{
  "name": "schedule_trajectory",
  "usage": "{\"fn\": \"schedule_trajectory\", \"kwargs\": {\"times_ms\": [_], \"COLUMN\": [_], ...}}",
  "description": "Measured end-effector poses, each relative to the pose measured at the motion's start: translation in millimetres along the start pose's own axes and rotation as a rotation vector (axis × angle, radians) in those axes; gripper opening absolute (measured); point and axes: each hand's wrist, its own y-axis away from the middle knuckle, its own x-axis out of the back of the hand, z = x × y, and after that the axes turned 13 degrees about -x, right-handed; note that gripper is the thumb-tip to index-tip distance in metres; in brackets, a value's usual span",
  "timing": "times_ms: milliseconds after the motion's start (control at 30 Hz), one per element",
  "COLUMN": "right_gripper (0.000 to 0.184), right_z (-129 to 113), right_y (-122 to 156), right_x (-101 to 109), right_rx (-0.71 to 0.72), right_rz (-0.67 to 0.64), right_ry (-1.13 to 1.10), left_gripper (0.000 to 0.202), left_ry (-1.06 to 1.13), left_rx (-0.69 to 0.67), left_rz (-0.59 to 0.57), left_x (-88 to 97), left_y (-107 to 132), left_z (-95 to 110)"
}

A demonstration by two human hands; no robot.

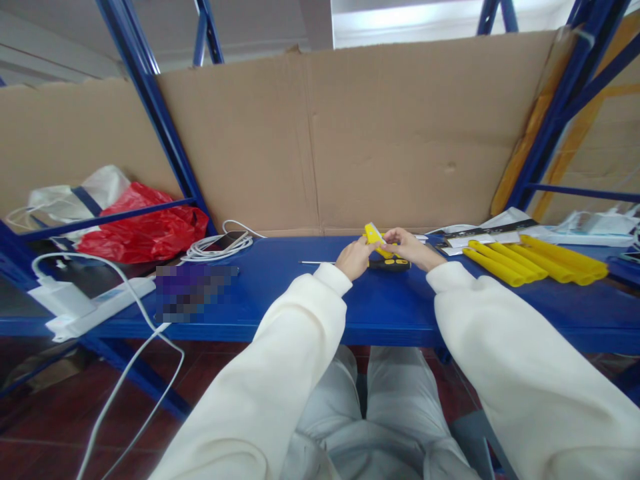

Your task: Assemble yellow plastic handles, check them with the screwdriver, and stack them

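My left hand [354,259] and my right hand [407,248] meet above the blue shelf top, fingers closed around a small yellow piece [372,233] with a pale grey face. My fingers cover much of it, and its exact kind is too small to make out. Just below my hands a screwdriver [393,265] with a black and yellow handle lies on the shelf. Its thin metal shaft points left, partly hidden behind my left hand. Several yellow tubes [537,261] lie side by side to the right of my right hand.
Cardboard panels [400,133] stand along the back. On the left are a red plastic bag [150,223], a coiled white cable [217,248] and a power strip [105,303] with a charger. Flat black and white packaging [500,230] lies behind the tubes. Blue posts [155,113] frame the shelf.
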Motion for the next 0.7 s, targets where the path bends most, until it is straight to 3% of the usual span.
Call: {"fn": "schedule_trajectory", "kwargs": {"times_ms": [233,700], "right_gripper": [0.043,0.059], "right_z": [-4,-2], "right_y": [1,2], "right_x": [7,18], "right_rx": [-0.072,-0.021], "right_rz": [-0.125,-0.241], "right_ry": [-0.074,-0.079], "left_gripper": [0.057,0.051], "left_ry": [-0.012,-0.035], "left_rx": [-0.053,-0.115], "left_rz": [-0.029,-0.022], "left_x": [7.1,9.9], "left_y": [3,6], "left_z": [0,1]}}
